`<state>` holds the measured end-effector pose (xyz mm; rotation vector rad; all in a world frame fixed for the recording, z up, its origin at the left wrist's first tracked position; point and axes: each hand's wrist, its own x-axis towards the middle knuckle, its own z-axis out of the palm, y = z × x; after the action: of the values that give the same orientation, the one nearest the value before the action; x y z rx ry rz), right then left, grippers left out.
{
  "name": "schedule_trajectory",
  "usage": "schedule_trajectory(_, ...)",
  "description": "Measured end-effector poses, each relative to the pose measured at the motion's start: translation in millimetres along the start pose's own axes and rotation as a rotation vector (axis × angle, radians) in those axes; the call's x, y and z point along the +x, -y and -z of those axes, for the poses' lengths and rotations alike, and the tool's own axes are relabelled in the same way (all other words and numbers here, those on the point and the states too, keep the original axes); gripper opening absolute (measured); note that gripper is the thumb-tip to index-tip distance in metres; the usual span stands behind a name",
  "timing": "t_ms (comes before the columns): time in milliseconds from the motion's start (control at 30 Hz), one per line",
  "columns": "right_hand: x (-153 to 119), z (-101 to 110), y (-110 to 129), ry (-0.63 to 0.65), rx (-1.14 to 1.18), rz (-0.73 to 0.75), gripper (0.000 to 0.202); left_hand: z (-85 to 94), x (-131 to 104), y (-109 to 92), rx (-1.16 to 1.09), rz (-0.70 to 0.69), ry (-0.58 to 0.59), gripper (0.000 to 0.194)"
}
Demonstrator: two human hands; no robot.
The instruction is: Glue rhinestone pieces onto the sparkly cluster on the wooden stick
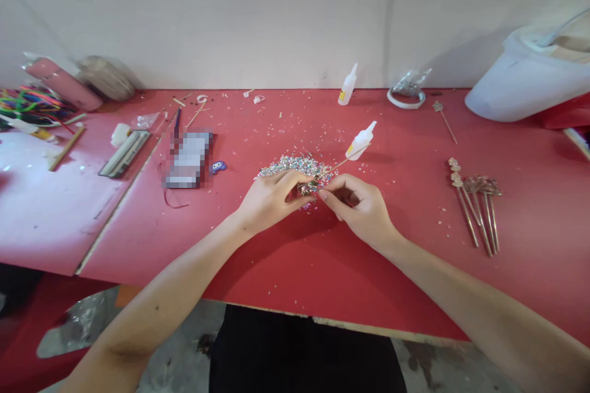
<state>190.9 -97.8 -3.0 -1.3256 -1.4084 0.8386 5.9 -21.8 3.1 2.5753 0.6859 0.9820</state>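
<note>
My left hand (276, 196) is closed, thumb and fingers pinching the ornamented end of a thin gold stick (341, 164). The stick slants up to the right, its far end crossing in front of a small white glue bottle (360, 142). My right hand (357, 202) is closed too, thumb and forefinger pinched together close against the ornament; whatever sits between those fingertips is too small to make out. Just behind and partly under my left hand spreads a heap of shiny multicoloured beads or rhinestones (295, 164), with loose ones scattered around it.
On the right lie several gold sticks with decorated heads (477, 209) and a single one (446, 123). Another glue bottle (348, 86), a tape roll (405, 98) and a white bucket (511, 80) stand farther back. A blurred phone-like object (188, 159) and a pink bottle (64, 83) are left.
</note>
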Motion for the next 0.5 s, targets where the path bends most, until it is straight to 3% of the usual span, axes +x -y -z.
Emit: schedule_trajectory(500, 0.2, 0.1, 1.2, 0.013, 0.028, -0.005, 0.019, 0.5, 0.0, 0.3, -0.015, 0.021, 0.012, 0.025)
